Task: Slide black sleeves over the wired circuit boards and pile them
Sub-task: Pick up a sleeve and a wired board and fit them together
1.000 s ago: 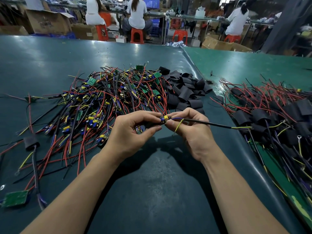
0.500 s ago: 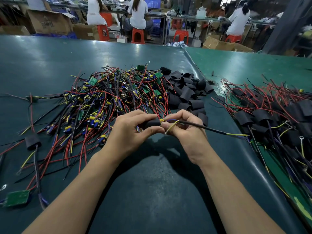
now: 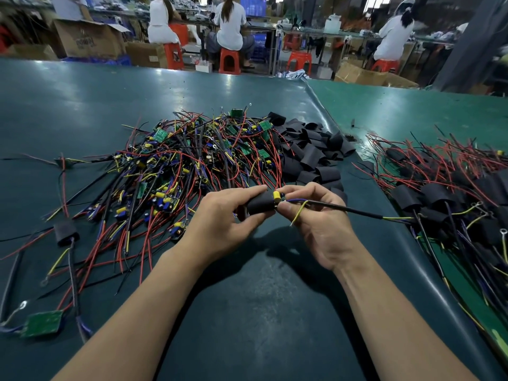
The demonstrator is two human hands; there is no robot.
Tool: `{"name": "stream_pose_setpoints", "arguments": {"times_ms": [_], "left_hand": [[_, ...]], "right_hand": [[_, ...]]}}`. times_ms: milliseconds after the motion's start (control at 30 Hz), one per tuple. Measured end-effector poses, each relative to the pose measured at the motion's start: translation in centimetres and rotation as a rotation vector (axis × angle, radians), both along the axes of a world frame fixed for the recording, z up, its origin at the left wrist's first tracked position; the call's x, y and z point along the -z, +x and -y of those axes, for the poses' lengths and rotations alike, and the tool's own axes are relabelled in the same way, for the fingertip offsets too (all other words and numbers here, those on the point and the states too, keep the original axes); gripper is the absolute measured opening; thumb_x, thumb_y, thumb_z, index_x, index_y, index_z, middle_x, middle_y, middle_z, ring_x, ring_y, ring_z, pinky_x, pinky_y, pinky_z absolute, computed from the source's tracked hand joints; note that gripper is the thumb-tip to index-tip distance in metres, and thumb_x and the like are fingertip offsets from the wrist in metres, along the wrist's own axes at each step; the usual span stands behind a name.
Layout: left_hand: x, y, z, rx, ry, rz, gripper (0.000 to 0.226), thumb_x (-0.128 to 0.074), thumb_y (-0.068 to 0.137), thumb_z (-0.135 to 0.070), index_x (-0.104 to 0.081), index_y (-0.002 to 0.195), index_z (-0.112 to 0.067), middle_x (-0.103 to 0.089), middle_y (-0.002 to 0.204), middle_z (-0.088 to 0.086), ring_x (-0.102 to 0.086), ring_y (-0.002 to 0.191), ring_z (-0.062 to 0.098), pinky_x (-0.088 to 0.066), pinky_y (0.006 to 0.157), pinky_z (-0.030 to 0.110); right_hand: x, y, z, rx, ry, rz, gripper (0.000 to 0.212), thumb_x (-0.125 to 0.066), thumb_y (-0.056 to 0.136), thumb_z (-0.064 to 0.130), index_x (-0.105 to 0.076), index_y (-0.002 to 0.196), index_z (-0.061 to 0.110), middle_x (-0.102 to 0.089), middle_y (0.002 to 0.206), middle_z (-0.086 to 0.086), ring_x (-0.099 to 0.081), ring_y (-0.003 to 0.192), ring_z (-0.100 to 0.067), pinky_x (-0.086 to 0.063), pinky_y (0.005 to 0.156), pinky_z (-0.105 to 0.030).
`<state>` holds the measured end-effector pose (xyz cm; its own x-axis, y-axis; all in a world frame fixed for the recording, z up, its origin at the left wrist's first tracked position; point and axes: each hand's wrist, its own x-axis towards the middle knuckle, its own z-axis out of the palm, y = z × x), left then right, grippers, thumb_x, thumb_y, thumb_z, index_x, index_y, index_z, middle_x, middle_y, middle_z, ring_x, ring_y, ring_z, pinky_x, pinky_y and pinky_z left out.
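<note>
Black sleeve: one, gripped between thumb and curled fingers of the left hand, held just above the counter.
Circuit board: one, wired; its yellow-capped end shows at the sleeve's right mouth, the rest hidden inside.
Right hand: fingertips pinch the board's exposed end and its wires; palm turned up and leftward.
Hands together: two, nearly touching at the sleeve mouth, both forearms entering from the lower edge and converging.
Black cable: one, running right from the right hand toward the right pile, ending in yellow and blue leads.
Loose sleeves: a heap too many to count, just beyond the hands.
Unsleeved boards: a tangled pile of red, yellow and black wires, left of the loose sleeves; count cannot be told.
Finished pile: many sleeved boards on the right, past the counter's raised seam.
Strays: one sleeved board and one bare green board at far left.
Open room: bare counter between the forearms and toward the near edge.
Background: three seated people in white tops on red stools.
</note>
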<state>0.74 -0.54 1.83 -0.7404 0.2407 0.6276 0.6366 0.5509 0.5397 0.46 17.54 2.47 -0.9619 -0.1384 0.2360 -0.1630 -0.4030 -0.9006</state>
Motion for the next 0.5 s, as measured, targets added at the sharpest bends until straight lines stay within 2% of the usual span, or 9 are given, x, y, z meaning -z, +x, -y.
{"name": "stream_pose_setpoints", "arguments": {"times_ms": [67, 167, 300, 433, 500], "left_hand": [[-0.04, 0.04, -0.26, 0.039, 0.043, 0.051, 0.041, -0.077, 0.083, -0.015, -0.068, 0.122, -0.007, -0.074, 0.106, 0.004, -0.071, 0.09, 0.023, -0.054, 0.081, 0.037], [-0.29, 0.36, -0.62, 0.116, 0.103, 0.108, 0.036, -0.073, 0.087, -0.016, -0.068, 0.122, -0.012, -0.074, 0.108, -0.001, -0.07, 0.097, 0.014, -0.055, 0.083, 0.038], [-0.31, 0.57, -0.93, 0.147, 0.092, 0.115, 0.03, -0.071, 0.087, -0.024, -0.071, 0.114, -0.011, -0.074, 0.097, 0.003, -0.07, 0.088, 0.018, -0.054, 0.076, 0.039], [-0.39, 0.43, -0.63, 0.092, 0.08, 0.067, 0.049, -0.077, 0.082, -0.035, -0.066, 0.124, -0.012, -0.071, 0.114, -0.003, -0.067, 0.102, 0.006, -0.055, 0.09, 0.033], [-0.32, 0.37, -0.39, -0.036, 0.091, 0.018, 0.057, -0.081, 0.076, -0.043, -0.065, 0.123, -0.015, -0.07, 0.109, -0.006, -0.064, 0.093, 0.003, -0.054, 0.088, 0.03]], "right_hand": [[-0.06, -0.01, 0.05, -0.008, -0.043, 0.017, 0.022, -0.072, 0.061, -0.006, -0.07, 0.061, 0.015, -0.074, 0.087, -0.009, -0.071, 0.087, -0.021, -0.055, 0.08, -0.027], [-0.19, -0.02, 0.15, -0.049, -0.098, 0.079, 0.021, -0.069, 0.062, -0.008, -0.071, 0.063, 0.013, -0.075, 0.093, -0.014, -0.072, 0.092, -0.024, -0.056, 0.08, -0.028], [-0.35, -0.06, 0.32, -0.101, -0.125, 0.144, 0.022, -0.067, 0.066, -0.007, -0.073, 0.065, 0.014, -0.075, 0.098, -0.016, -0.072, 0.097, -0.025, -0.057, 0.079, -0.029], [-0.49, -0.15, 0.23, -0.053, -0.107, 0.137, 0.018, -0.07, 0.065, -0.005, -0.073, 0.066, 0.013, -0.076, 0.092, -0.014, -0.073, 0.086, -0.022, -0.057, 0.07, -0.026], [-0.51, -0.26, 0.17, 0.023, -0.113, 0.121, 0.018, -0.071, 0.064, -0.005, -0.072, 0.065, 0.013, -0.075, 0.09, -0.012, -0.072, 0.082, -0.02, -0.055, 0.066, -0.023]]}}
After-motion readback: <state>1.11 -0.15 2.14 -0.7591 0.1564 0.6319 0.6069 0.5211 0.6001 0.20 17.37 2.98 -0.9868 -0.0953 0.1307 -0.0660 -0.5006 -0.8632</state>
